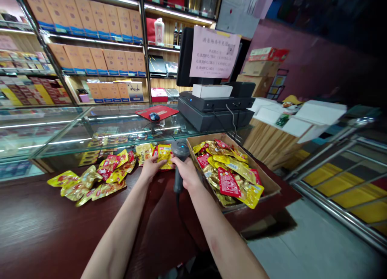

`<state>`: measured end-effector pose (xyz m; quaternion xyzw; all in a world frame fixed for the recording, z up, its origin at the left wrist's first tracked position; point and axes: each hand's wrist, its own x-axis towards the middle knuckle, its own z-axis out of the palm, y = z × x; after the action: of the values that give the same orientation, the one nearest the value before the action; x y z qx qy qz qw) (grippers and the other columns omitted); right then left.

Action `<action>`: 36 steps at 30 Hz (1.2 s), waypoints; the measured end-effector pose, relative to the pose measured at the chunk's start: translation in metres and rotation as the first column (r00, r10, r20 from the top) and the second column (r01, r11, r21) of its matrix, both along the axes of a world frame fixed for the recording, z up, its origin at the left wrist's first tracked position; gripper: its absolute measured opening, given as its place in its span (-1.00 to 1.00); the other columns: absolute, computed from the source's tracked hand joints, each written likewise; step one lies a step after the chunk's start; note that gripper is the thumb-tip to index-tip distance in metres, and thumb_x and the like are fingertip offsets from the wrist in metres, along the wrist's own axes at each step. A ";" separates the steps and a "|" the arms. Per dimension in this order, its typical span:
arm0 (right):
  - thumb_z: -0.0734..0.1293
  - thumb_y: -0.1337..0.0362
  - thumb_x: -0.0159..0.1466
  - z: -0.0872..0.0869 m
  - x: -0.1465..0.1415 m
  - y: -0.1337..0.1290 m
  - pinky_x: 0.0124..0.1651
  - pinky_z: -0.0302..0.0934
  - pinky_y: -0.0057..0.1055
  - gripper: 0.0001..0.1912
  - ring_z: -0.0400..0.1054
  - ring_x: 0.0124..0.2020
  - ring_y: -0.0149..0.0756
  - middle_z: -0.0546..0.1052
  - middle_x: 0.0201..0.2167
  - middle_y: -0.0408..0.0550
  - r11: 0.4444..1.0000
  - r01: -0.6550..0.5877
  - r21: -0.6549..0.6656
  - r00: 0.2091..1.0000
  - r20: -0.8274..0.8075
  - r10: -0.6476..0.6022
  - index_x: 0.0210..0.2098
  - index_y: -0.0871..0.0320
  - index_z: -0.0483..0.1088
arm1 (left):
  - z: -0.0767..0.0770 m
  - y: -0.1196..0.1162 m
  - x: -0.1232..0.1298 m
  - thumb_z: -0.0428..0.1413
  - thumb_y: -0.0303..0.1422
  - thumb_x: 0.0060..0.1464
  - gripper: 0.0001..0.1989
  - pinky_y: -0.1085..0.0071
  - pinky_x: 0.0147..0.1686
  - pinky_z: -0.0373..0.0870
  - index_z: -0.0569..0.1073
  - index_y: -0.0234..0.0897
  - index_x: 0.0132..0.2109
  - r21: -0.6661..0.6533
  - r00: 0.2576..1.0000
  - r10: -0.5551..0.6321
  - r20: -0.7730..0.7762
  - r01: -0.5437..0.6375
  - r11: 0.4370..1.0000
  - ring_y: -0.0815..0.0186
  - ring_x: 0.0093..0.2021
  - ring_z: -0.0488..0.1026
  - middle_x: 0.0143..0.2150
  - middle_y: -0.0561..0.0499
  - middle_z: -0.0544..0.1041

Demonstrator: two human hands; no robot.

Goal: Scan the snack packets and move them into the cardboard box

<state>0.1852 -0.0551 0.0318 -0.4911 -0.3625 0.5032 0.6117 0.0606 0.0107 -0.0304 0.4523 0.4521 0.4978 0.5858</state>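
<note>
My right hand (187, 172) is wrapped round a dark handheld scanner (179, 150), which stands upright with its cable running down toward me. Just left of it, my left hand (152, 166) pinches the lower left edge of a yellow snack packet (164, 153). Another gold packet (144, 152) lies beyond my left hand. A loose pile of yellow, gold and red packets (87, 180) is spread on the dark red counter (36, 230) at the left. To the right of my right hand, an open cardboard box (272, 186) holds many similar packets.
Behind my hands is a glass display case (121, 121) with a red mat (159, 111) and a mouse (154, 116) on top. A cash drawer (208, 117) and a monitor (185, 57) stand behind the box. A metal railing (338, 206) runs at the right.
</note>
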 end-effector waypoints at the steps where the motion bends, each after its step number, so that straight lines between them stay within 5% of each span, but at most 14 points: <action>1: 0.36 0.27 -0.05 0.003 -0.003 -0.004 -0.45 0.28 -0.47 -0.80 0.37 -0.50 -0.38 0.51 -0.50 -0.11 0.998 -0.050 -0.030 0.998 -0.041 0.049 -0.42 0.22 0.43 | 0.000 0.000 0.000 0.38 -0.30 -0.47 -0.52 0.38 -0.25 0.40 0.52 -0.36 -0.27 0.003 1.000 0.019 0.006 -0.019 1.000 0.23 -0.30 0.51 -0.37 -0.04 0.58; 6: 0.35 0.25 -0.04 0.011 -0.013 -0.019 -0.73 0.12 -0.56 -0.85 0.24 -0.74 -0.49 0.41 -0.64 -0.18 0.979 -0.155 -0.132 0.986 -0.088 0.144 -0.51 0.22 0.36 | -0.003 -0.001 0.001 0.38 -0.38 -0.48 -0.59 0.43 -0.35 0.39 0.54 -0.34 -0.32 -0.011 0.991 0.132 -0.033 -0.132 0.991 0.27 -0.37 0.50 -0.41 -0.01 0.57; 13: 0.30 0.24 0.03 0.019 -0.015 -0.031 -0.78 -0.01 -0.57 -0.81 0.11 -0.85 -0.50 0.24 -0.86 -0.26 0.976 -0.155 -0.154 0.987 0.013 0.159 -0.63 0.19 0.27 | -0.007 0.000 0.002 0.38 -0.36 -0.47 -0.54 0.46 -0.37 0.39 0.52 -0.36 -0.28 -0.024 0.996 0.064 0.069 -0.063 0.998 0.28 -0.38 0.50 -0.41 -0.03 0.57; 32: 0.28 0.24 0.03 0.022 -0.018 -0.031 -0.75 -0.02 -0.53 -0.84 0.08 -0.84 -0.49 0.23 -0.85 -0.28 0.975 -0.158 -0.154 0.985 0.037 0.166 -0.61 0.16 0.27 | 0.003 -0.004 0.002 0.38 -0.33 -0.46 -0.56 0.42 -0.36 0.41 0.53 -0.35 -0.30 -0.007 0.992 0.028 0.125 -0.028 1.000 0.22 -0.34 0.53 -0.41 -0.04 0.59; 36: 0.33 0.25 0.00 0.016 -0.012 -0.026 -0.55 0.17 -0.51 -0.88 0.29 -0.60 -0.42 0.44 -0.65 -0.18 0.998 -0.043 -0.047 0.992 0.117 0.049 -0.52 0.19 0.39 | 0.010 -0.008 0.003 0.38 -0.35 -0.48 -0.57 0.46 -0.36 0.39 0.52 -0.33 -0.33 -0.019 0.997 0.034 0.072 -0.033 0.999 0.24 -0.33 0.52 -0.40 -0.02 0.58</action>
<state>0.1733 -0.0806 0.0483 -0.5250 -0.3982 0.4949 0.5665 0.0633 0.0030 -0.0203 0.4211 0.4426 0.5194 0.5975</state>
